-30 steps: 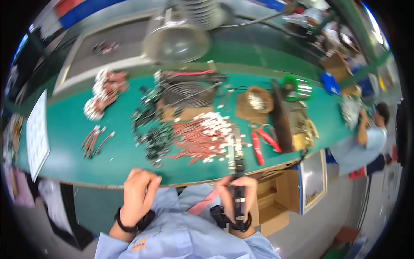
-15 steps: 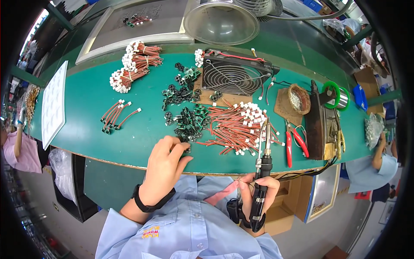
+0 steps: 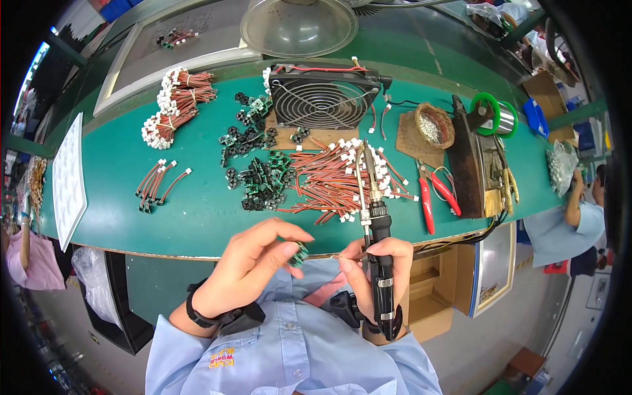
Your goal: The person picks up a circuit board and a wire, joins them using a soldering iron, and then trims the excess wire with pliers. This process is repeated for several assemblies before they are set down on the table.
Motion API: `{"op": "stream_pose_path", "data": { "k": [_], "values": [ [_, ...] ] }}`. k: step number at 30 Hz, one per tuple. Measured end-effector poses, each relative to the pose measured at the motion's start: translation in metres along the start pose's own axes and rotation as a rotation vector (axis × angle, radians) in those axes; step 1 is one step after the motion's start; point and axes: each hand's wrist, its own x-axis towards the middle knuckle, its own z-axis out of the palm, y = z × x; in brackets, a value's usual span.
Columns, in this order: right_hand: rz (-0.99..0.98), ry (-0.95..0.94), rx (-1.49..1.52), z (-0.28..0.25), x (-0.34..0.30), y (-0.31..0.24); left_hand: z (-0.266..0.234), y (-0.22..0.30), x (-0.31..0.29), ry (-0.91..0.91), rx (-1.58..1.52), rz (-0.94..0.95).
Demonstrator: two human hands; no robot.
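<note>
My left hand point(image 3: 247, 266), at the bench's front edge, is closed on a small green circuit board point(image 3: 298, 255) pinched at its fingertips. Close by on the right, my right hand point(image 3: 359, 282) grips a black soldering iron point(image 3: 381, 263) whose metal tip points up and away. Its thumb and finger also pinch a thin wire end point(image 3: 338, 257), which faces the board. Beyond my hands lie a heap of green and black circuit boards point(image 3: 263, 183) and a spread of red and dark wire leads point(image 3: 322, 178) with white connectors.
Behind the heaps stands a black fan point(image 3: 322, 99) with a wire guard. Red-handled pliers point(image 3: 428, 201), a round pot point(image 3: 433, 125) and a green solder spool point(image 3: 486, 113) are on the right. Bundled leads point(image 3: 174, 108) and a white tray point(image 3: 69, 181) sit left. Co-workers are at both sides.
My left hand has left the board heap and come back toward my right hand, now with a small circuit board in it. The whole view has shifted slightly.
</note>
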Motion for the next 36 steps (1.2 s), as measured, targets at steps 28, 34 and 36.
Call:
{"op": "stream_pose_path", "data": {
  "k": [28, 34, 36],
  "values": [
    [-0.110, -0.122, -0.138, 0.019, 0.008, -0.030, 0.001, -0.025, -0.005, -0.119, -0.632, -0.088],
    [-0.167, -0.122, -0.191, 0.017, 0.011, -0.034, 0.003, -0.021, -0.005, -0.100, -0.625, -0.076],
    [-0.178, -0.128, -0.216, 0.017, 0.012, -0.034, 0.004, -0.021, -0.006, -0.090, -0.620, -0.076]
  ]
}}
